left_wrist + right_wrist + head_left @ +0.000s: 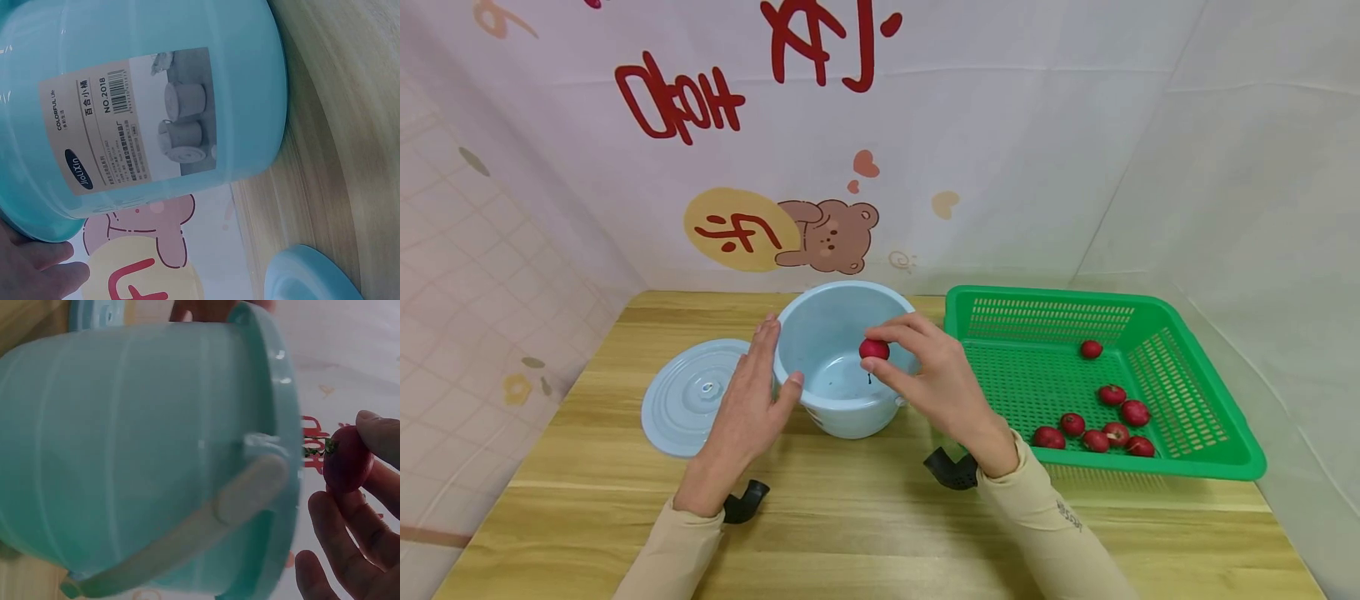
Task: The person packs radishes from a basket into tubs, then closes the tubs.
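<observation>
8 radishes point(1136, 412) lie in the green basket point(1015, 375) in my head view; the right hand point(936, 379) pinches 1 more radish point(874, 350) above the pale blue bucket point(850, 421), while the left hand point(741, 417), fingers nearly straight and gripping nothing, sits at its rim. By left wrist, I get the bucket's label point(125, 122) and the lid point(306, 272) nearby. By right wrist, thumb and fingertips hold that radish above the rim, clear of it. I judge this a transfer step; the next move calls for lowering, then loosening the pinch.
</observation>
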### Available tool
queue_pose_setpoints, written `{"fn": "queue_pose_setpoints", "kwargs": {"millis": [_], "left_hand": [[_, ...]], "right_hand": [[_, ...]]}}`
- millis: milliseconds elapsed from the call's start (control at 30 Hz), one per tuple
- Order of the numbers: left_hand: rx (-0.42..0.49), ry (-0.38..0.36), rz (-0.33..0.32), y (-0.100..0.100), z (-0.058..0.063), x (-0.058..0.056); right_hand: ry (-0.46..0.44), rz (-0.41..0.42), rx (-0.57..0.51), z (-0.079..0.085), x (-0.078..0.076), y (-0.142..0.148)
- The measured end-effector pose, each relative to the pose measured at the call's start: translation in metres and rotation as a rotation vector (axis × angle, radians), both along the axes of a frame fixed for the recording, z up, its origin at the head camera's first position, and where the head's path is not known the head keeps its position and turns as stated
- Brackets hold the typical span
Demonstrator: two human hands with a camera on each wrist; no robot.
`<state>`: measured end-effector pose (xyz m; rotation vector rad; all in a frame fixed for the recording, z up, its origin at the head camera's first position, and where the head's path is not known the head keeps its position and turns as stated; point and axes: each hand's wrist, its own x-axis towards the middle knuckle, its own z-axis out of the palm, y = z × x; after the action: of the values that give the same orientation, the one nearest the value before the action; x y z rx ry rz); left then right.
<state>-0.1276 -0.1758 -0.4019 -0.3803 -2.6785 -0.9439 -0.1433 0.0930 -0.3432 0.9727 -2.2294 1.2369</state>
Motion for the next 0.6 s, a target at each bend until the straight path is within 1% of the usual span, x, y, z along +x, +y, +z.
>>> {"fn": "queue_pose_setpoints", "kwargs": {"millis": [267,500,600], "left_hand": [[0.002,-0.012,-0.001,0.000,0.000,0.000],[0.007,-0.014,-0.005,0.000,0.000,0.000],[0.007,-0.010,-0.005,0.000,0.000,0.000]], "right_hand": [[-0.017,-0.062,0.120,-0.012,-0.003,-0.010],[0.053,-0.099,0.208,-0.021,-0.007,-0.017],[0.049,-0.112,0.237,-0.020,-0.008,-0.018]]}}
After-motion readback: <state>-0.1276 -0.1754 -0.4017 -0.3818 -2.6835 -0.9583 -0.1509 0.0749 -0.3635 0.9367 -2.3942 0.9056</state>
